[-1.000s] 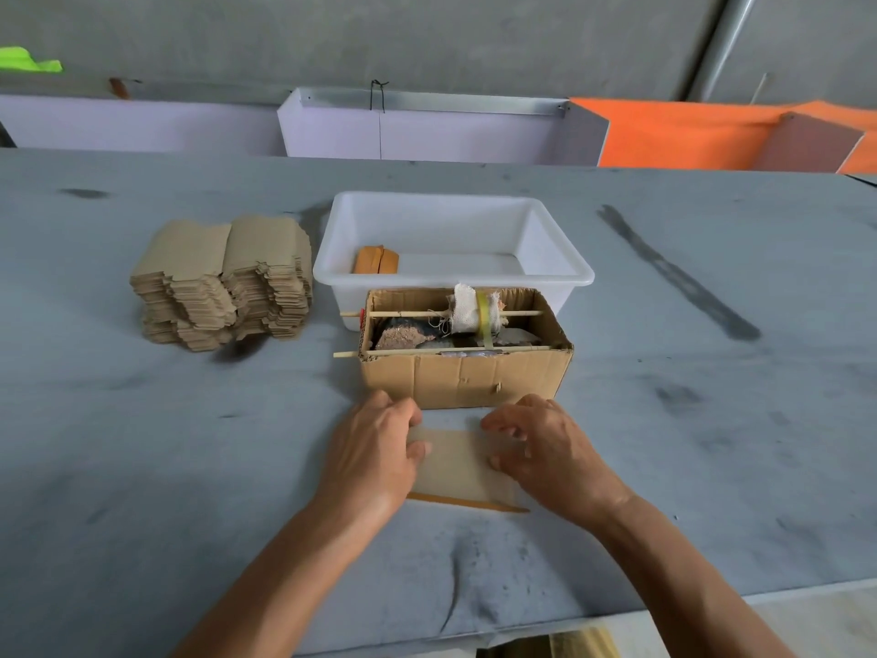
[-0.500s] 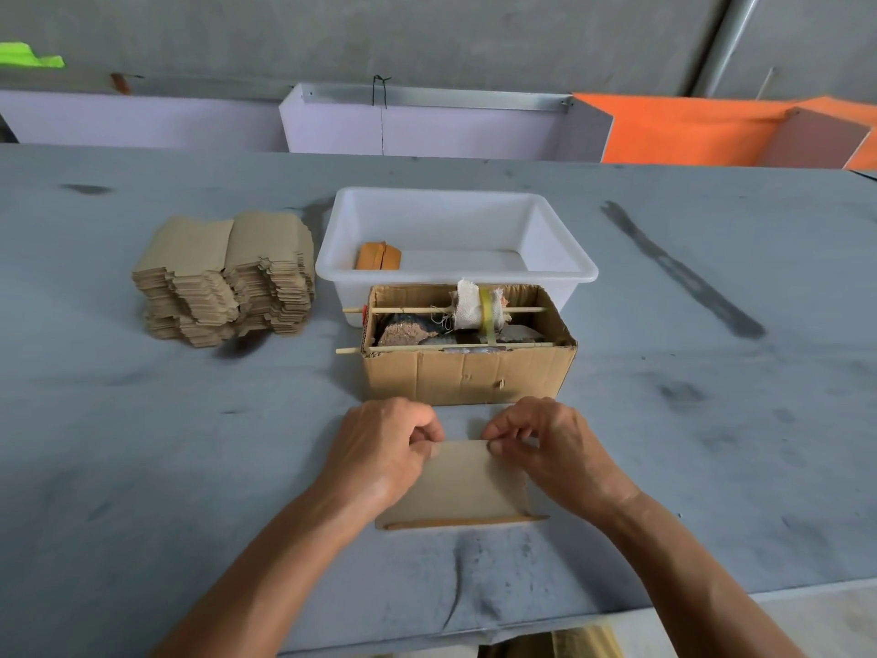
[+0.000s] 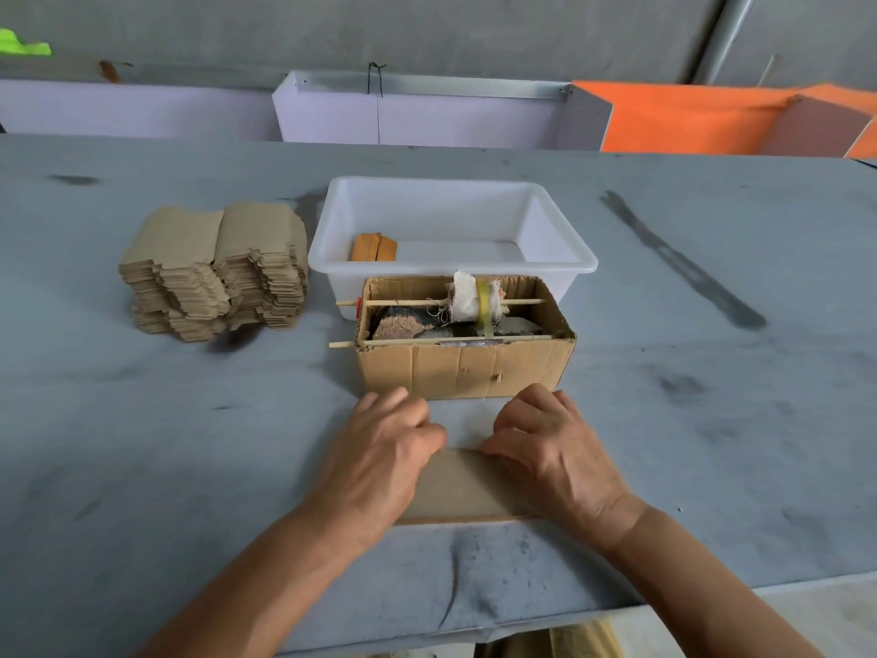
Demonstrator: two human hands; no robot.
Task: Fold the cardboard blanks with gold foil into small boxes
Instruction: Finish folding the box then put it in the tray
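Both hands, left hand (image 3: 379, 460) and right hand (image 3: 553, 448), pinch a cardboard blank (image 3: 467, 486) with curled fingers on the worktop (image 3: 142, 444). A white tub (image 3: 560, 239) holds one orange folded box (image 3: 373, 247). The cardboard carton (image 3: 462, 370) holds a cloth-wrapped roll (image 3: 472, 296) on sticks.

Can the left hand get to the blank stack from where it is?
Probably yes. The stack lies on the left hand's side with only bare table between, but the hand must first release the blank.

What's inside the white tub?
The white tub holds one small orange folded box at its left end. The rest of its floor looks bare, though its near wall hides the front strip.
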